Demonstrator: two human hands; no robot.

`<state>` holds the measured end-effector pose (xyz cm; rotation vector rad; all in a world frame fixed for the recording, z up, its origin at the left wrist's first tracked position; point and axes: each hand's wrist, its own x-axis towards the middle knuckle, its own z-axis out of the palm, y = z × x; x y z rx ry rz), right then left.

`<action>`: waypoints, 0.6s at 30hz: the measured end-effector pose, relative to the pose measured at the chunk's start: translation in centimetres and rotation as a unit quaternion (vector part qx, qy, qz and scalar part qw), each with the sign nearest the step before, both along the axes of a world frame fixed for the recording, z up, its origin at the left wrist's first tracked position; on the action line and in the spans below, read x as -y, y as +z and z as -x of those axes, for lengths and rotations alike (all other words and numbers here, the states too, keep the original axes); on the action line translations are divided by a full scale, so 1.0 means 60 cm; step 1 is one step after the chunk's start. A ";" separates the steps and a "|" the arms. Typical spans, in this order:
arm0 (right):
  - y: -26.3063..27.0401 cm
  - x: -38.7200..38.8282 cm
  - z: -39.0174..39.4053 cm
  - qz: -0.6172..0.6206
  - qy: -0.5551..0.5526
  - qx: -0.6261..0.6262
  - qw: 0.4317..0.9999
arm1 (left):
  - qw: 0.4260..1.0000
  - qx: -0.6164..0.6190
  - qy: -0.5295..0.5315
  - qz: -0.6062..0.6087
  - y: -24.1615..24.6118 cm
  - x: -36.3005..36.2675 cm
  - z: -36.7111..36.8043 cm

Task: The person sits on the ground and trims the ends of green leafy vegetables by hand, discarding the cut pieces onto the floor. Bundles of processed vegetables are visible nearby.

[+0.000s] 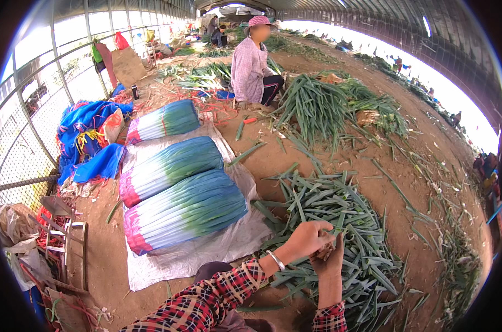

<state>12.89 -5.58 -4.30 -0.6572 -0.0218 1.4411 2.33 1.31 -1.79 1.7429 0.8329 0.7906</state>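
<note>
My left hand and my right hand meet in front of a heap of green onion leaves on the dirt floor. The fingers are bent close together, and what lies between them cannot be made out. A silver bangle circles the left wrist, below a red plaid sleeve. Left of the hands, a large bagged bundle of green onions lies on a white sheet. A second bundle touches it, and a third bundle with a red tie lies farther off.
A person in a pink hat sits beyond the sheet, beside another onion heap. Blue sacks lie by the fence at left. A wooden stool and crumpled bags stand at lower left. Leaf scraps litter the right side.
</note>
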 end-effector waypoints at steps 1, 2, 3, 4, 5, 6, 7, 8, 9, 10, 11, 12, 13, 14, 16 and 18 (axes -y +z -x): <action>0.001 0.000 -0.002 0.002 -0.012 0.004 1.000 | 0.988 0.082 -0.011 0.128 0.011 -0.005 -0.003; 0.002 0.000 -0.004 0.005 -0.024 0.008 1.000 | 0.953 0.162 -0.021 0.253 0.017 -0.007 -0.007; 0.000 -0.004 -0.007 -0.012 -0.022 -0.006 1.000 | 0.881 0.292 -0.088 0.360 -0.022 -0.037 -0.003; -0.014 -0.003 -0.019 -0.020 -0.028 -0.019 0.999 | 0.810 0.390 -0.097 0.427 -0.030 -0.043 -0.003; -0.022 0.002 -0.027 -0.029 -0.034 -0.032 0.998 | 0.723 0.480 -0.102 0.485 -0.037 -0.052 -0.004; -0.015 0.002 -0.024 -0.025 -0.026 -0.038 0.999 | 0.707 0.514 -0.094 0.477 -0.028 -0.049 0.003; -0.020 -0.003 -0.025 -0.017 -0.024 -0.034 0.999 | 0.690 0.544 -0.090 0.469 -0.012 -0.047 0.009; -0.010 -0.003 -0.022 -0.021 -0.022 -0.009 1.000 | 0.685 0.549 -0.085 0.472 -0.003 -0.044 0.013; 0.005 0.001 -0.016 -0.027 -0.015 0.018 0.999 | 0.680 0.556 -0.080 0.472 0.002 -0.042 0.016; 0.018 0.005 -0.013 -0.032 -0.019 0.067 0.997 | 0.664 0.569 -0.116 0.471 -0.001 -0.047 0.016; 0.029 0.010 -0.010 -0.037 -0.021 0.115 0.992 | 0.667 0.561 -0.107 0.479 -0.005 -0.039 0.014; 0.040 0.011 -0.007 -0.051 -0.021 0.165 0.985 | 0.674 0.554 -0.101 0.479 0.007 -0.035 0.013; 0.046 0.014 -0.004 -0.043 -0.033 0.242 0.969 | 0.680 0.547 -0.095 0.478 0.014 -0.032 0.011; 0.049 0.016 0.001 -0.035 -0.043 0.317 0.947 | 0.678 0.550 -0.107 0.476 0.015 -0.030 0.010; 0.052 0.015 0.013 -0.021 -0.072 0.454 0.888 | 0.697 0.529 -0.095 0.474 0.024 -0.027 0.006; 0.054 0.014 0.019 -0.013 -0.069 0.521 0.851 | 0.727 0.505 -0.089 0.457 0.038 -0.020 0.007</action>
